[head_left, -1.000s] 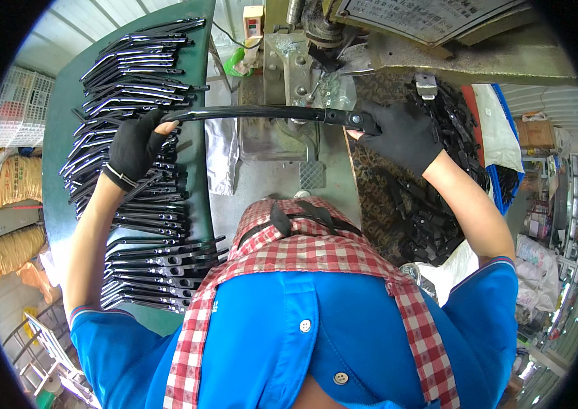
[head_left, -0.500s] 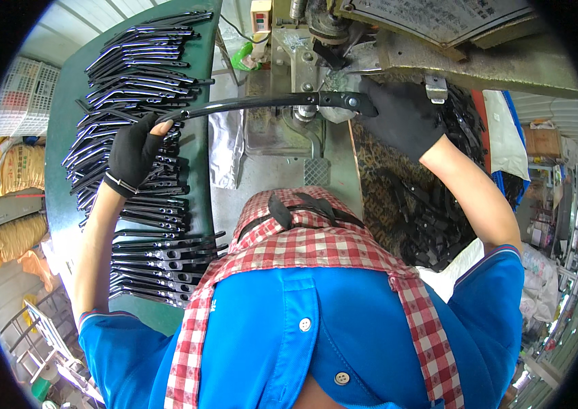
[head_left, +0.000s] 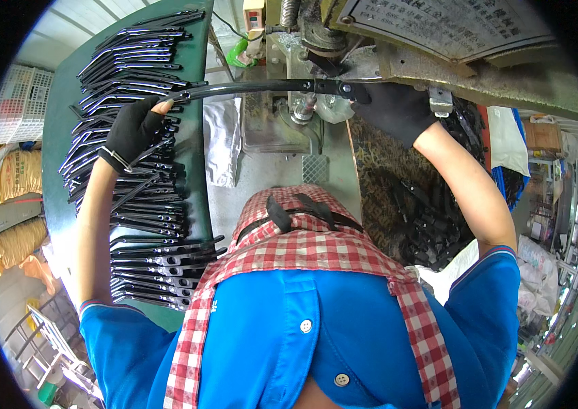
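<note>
A long black metal bar (head_left: 255, 87), slightly curved and with holes in its flat right end, spans level between my two gloved hands. My left hand (head_left: 133, 129), in a black glove that leaves the thumb tip bare, is closed round the bar's left end. At the other end my right hand (head_left: 394, 112), fully gloved in black, grips the bar; its fingertips are partly hidden. Under my left hand, many similar black bars (head_left: 146, 198) lie in rows on a green table (head_left: 57, 198). The bar passes in front of the press machine's spindle (head_left: 323, 41).
A press machine's heavy metal body (head_left: 452, 31) overhangs the upper right. Loose black parts (head_left: 432, 232) are heaped on a patterned board (head_left: 377, 163) at the right. A ridged metal pedal (head_left: 315, 169) sits below the machine. White crates (head_left: 20, 102) stand far left.
The bar and both hands have shifted slightly away from me, toward the machine, with the right end moving a little left. Both hands keep their hold.
</note>
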A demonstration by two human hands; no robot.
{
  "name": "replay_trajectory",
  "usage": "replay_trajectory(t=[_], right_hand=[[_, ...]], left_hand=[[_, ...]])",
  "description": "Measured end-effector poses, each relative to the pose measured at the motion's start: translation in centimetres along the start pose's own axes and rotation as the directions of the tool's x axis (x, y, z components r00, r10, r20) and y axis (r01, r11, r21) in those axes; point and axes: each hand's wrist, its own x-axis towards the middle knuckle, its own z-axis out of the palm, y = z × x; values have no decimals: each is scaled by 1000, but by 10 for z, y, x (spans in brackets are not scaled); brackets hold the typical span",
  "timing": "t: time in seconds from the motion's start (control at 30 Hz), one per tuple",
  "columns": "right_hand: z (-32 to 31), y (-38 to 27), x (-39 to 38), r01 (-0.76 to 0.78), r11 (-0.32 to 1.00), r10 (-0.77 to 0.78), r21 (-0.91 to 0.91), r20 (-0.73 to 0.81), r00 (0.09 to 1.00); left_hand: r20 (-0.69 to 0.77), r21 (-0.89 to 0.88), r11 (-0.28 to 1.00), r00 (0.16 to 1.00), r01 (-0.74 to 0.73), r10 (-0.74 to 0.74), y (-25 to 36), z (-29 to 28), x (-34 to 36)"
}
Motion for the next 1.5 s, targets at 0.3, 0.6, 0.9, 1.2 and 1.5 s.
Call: replay_trajectory(t=[0.3,0.6,0.9,1.2,1.5], right_hand=[[31,11,23,-5,1000,3,12,157,988],[43,-1,-5,23,997,-1,71,-294,956],[93,-31,-55,491,776,-366,396,-353,861],[129,-12,-34,233,750,-171,619,-159,972],[168,28,7,13,859,78,511,-157,985]], left_hand=[[7,95,993,998,-64,64,-14,12,21],[-105,472,767,836,-434,538,67,58,46],[-85,349,847,886,-401,455,62,60,51],[-17,350,841,895,-412,446,76,61,54],[-110,209,862,865,-461,489,96,52,17]])
